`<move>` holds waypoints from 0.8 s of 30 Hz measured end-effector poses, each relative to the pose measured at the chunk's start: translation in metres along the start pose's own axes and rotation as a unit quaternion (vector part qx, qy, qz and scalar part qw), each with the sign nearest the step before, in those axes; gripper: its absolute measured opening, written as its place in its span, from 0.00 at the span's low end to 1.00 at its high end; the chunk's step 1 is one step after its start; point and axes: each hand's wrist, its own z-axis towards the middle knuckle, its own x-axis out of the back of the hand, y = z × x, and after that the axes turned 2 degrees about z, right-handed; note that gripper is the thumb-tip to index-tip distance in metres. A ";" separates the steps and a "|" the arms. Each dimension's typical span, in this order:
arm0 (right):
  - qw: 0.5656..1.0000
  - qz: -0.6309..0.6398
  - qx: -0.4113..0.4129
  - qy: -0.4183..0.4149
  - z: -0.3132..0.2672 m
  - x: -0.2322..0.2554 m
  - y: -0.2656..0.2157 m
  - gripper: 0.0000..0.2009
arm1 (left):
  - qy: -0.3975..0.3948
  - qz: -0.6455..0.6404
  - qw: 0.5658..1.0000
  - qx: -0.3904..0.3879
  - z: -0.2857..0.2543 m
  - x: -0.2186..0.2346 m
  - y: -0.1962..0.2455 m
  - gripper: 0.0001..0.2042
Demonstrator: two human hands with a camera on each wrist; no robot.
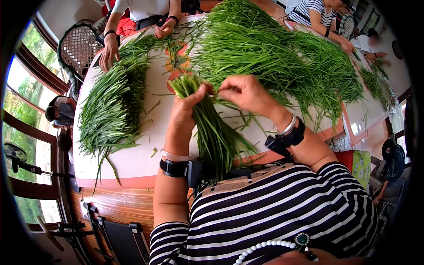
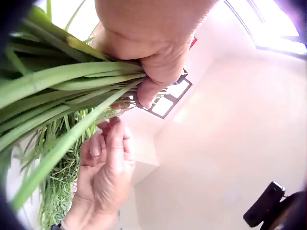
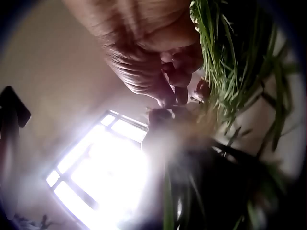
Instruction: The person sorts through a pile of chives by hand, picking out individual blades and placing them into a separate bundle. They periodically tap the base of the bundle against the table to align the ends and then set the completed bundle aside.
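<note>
A bundle of what looked like garlic chives [image 1: 216, 130] was held aslant above the near part of a pale surface [image 1: 137, 163], its leaves trailing toward the striped top [image 1: 274, 207] of the person at work. The stalks were gripped near their base by the left hand [image 1: 184, 106], fingers wrapped round and thumb laid across, presumably so that the pale ends would be kept together and within easy reach. Beside them the right hand [image 1: 249, 95] was raised, fingers curled in and tips drawn close; whether a strand was pinched there could not be told. Whitish-green stem ends were bunched at the top of the bundle, slightly uneven, with flat, narrow, deep green leaves fanned out below; one yellow-tinged leaf [image 2: 86, 49] was caught among them by the left wrist camera. To the left, a fairly orderly stack of chives [image 1: 110, 106] was set well apart from a larger, looser heap [image 1: 251, 48], probably to keep the two from being mixed. Loose scraps [image 1: 153, 153] were scattered on the surface between.
</note>
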 end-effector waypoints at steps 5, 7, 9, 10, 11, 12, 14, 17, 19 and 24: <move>0.932 -0.358 0.046 0.033 0.008 0.052 0.023 0.12 | -0.045 -0.078 0.996 0.002 0.008 0.026 0.001 0.12; 0.915 -0.401 0.044 0.018 0.011 0.056 0.027 0.12 | -0.034 -0.052 0.998 0.009 0.008 0.026 -0.001 0.08; 0.907 -0.419 0.039 0.019 0.012 0.054 0.035 0.10 | -0.034 -0.035 0.999 0.018 0.010 0.027 -0.005 0.07; 0.903 -0.428 0.036 0.019 0.013 0.053 0.038 0.09 | -0.039 -0.031 0.998 0.023 0.011 0.028 -0.007 0.06; 0.907 -0.420 0.036 0.026 0.013 0.053 0.038 0.09 | -0.043 -0.027 0.998 0.026 0.013 0.029 -0.009 0.06; 0.910 -0.412 0.036 0.031 0.013 0.053 0.038 0.08 | -0.040 -0.025 0.998 0.030 0.014 0.029 -0.009 0.06; 0.914 -0.399 0.056 0.045 0.014 0.054 0.039 0.06 | -0.024 -0.021 0.999 0.031 0.013 0.027 -0.008 0.06; 0.919 -0.376 0.102 0.067 0.018 0.061 0.042 0.05 | -0.018 -0.019 0.999 0.032 0.013 0.026 -0.009 0.07; 0.928 -0.345 0.118 0.076 0.023 0.062 0.041 0.05 | -0.019 -0.023 0.999 0.026 0.013 0.025 -0.010 0.08; 0.991 -0.123 0.039 0.020 0.023 0.039 0.013 0.05 | 0.009 -0.069 0.998 0.005 0.011 0.014 -0.012 0.14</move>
